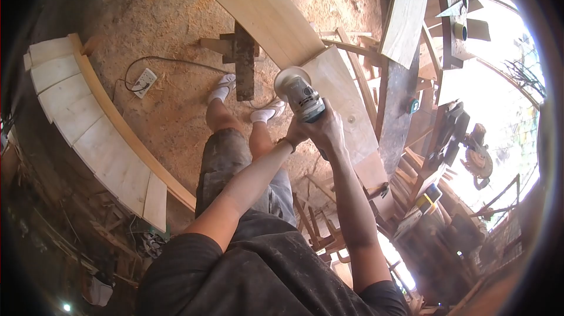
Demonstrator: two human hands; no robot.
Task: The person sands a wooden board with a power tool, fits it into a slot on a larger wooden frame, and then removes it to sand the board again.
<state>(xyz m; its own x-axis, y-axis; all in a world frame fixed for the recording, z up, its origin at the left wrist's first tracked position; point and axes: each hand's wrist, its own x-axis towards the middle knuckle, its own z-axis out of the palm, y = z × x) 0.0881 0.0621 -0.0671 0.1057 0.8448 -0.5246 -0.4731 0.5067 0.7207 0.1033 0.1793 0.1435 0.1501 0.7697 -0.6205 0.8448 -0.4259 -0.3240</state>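
Observation:
An angle grinder (302,97) with a pale round disc (287,80) at its head is held out in front of me. My right hand (329,130) wraps round the rear of its body. Against the same end, my left hand (296,133) is closed, its fingers partly hidden behind the tool and the other hand. The disc overlaps the end of a long wooden board (258,4) and the edge of a second light board (343,96) in this view. A dark wooden support (244,63) stands beside the boards, near my feet.
A row of pale planks (88,116) lies along the left. On the sawdust-covered floor is a white power strip (144,83) with a dark cord (176,59). More boards (406,13), a circular saw (477,156) and scrap wood crowd the right side.

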